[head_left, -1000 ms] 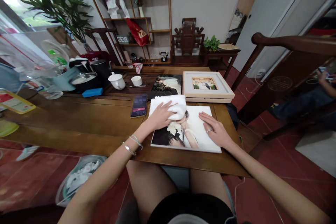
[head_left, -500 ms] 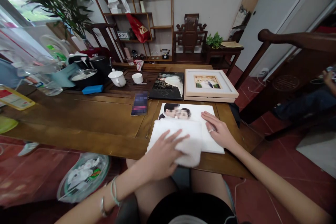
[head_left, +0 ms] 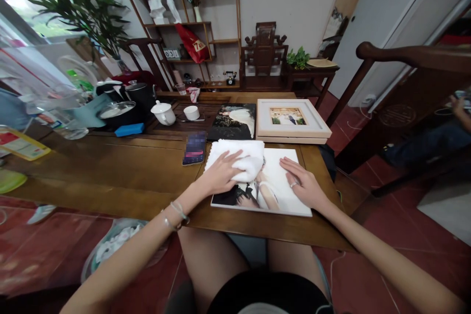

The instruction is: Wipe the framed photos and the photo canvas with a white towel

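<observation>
A large photo print point(head_left: 279, 196) lies flat at the near edge of the wooden table point(head_left: 110, 167). My left hand point(head_left: 220, 175) presses a folded white cloth point(head_left: 241, 157) onto the far left part of the print, fingers spread over the cloth. My right hand point(head_left: 303, 184) rests flat on the print's right side, fingers stretched out, a ring on one finger.
Beyond the print lie a dark photo point(head_left: 233, 121), a white framed picture point(head_left: 290, 118) and a phone point(head_left: 194, 148). Teapot point(head_left: 164, 113), cup point(head_left: 192, 113), pots and a blue block point(head_left: 129, 129) stand at the left. Another person sits at far right point(head_left: 434, 142).
My left hand drew the cloth down to the print's near edge, then pushed it back up to the far left part. My right hand stayed in place.
</observation>
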The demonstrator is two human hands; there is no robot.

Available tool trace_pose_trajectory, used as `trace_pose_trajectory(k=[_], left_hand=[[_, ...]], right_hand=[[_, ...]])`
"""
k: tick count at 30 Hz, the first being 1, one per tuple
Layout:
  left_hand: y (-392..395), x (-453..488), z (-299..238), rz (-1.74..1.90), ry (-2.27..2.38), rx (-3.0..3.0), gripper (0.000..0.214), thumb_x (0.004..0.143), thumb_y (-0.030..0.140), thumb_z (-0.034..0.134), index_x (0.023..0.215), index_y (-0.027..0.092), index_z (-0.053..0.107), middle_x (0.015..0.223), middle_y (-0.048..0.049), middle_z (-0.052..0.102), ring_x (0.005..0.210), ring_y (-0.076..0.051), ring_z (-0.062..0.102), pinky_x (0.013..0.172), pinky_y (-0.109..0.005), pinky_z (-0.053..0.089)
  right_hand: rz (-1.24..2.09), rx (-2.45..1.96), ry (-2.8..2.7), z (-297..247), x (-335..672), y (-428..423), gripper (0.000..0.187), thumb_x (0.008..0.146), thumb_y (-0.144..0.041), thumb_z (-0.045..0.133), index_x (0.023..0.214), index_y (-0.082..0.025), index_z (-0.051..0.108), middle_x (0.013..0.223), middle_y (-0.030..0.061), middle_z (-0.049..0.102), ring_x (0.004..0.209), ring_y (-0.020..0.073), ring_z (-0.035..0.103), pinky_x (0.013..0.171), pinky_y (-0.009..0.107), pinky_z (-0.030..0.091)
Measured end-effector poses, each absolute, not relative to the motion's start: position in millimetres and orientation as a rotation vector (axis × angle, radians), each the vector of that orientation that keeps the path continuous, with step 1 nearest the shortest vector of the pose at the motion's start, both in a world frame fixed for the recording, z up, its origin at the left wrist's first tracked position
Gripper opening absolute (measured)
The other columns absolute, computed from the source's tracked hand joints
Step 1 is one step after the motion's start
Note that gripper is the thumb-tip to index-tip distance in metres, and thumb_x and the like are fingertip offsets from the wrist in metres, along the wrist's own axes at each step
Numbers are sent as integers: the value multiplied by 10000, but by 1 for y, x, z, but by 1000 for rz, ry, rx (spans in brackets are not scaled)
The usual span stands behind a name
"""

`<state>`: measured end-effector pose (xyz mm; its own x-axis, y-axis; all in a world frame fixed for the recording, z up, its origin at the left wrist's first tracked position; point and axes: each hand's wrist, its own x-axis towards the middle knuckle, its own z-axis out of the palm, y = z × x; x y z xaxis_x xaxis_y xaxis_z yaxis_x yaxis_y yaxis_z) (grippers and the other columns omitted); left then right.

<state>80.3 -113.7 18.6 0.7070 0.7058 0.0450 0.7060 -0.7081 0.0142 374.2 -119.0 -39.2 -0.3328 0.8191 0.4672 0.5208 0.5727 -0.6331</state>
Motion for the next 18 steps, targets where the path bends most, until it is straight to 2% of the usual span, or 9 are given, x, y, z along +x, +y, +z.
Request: trace_pose_trajectory(k=[5, 10, 13, 15, 18], left_hand=[[-187, 87, 25, -106, -1111, -3026, 367, 746, 174, 566, 1081, 259, 690, 1533, -14, 315, 1442, -290, 187, 1156, -539, 165], [-220, 92, 27, -74, -924, -3135, 221, 684, 203, 622, 863, 252, 742, 1548, 9, 277, 1424, -335, 221, 1144, -545, 194], [-196, 87, 29, -104, -999, -3094, 312, 710, 189, 594, 982, 269, 723, 1535, -2, 309, 1421, -312, 237, 1141, -541, 207], [-167, 81, 30, -89, -1081, -3035, 365, 744, 173, 562, 1074, 250, 696, 1512, -41, 358, 1415, -298, 260, 1140, -533, 218], [-119, 74, 28, -87, -1157, -2953, 364, 780, 166, 535, 1110, 198, 684, 1474, -107, 413, 1401, -281, 299, 1137, -492, 248]], right_hand=[[496, -1082, -1990, -39, 373, -119, 389, 878, -225, 474, 1237, -240, 624, 1309, 62, 588, 1272, 260, 482, 1083, 526, 376], [502, -1069, -1991, -38, 373, -120, 396, 879, -226, 477, 1249, -257, 614, 1320, 47, 580, 1282, 259, 471, 1086, 530, 370], [495, -1069, -2002, -38, 374, -119, 403, 880, -215, 467, 1255, -262, 608, 1322, 39, 577, 1285, 248, 468, 1093, 525, 365], [493, -1069, -2011, -38, 374, -119, 404, 881, -212, 461, 1255, -248, 610, 1324, 48, 575, 1283, 247, 470, 1095, 516, 365], [492, -1066, -2019, -39, 375, -119, 408, 880, -209, 461, 1260, -235, 606, 1330, 55, 570, 1281, 253, 472, 1093, 517, 367]])
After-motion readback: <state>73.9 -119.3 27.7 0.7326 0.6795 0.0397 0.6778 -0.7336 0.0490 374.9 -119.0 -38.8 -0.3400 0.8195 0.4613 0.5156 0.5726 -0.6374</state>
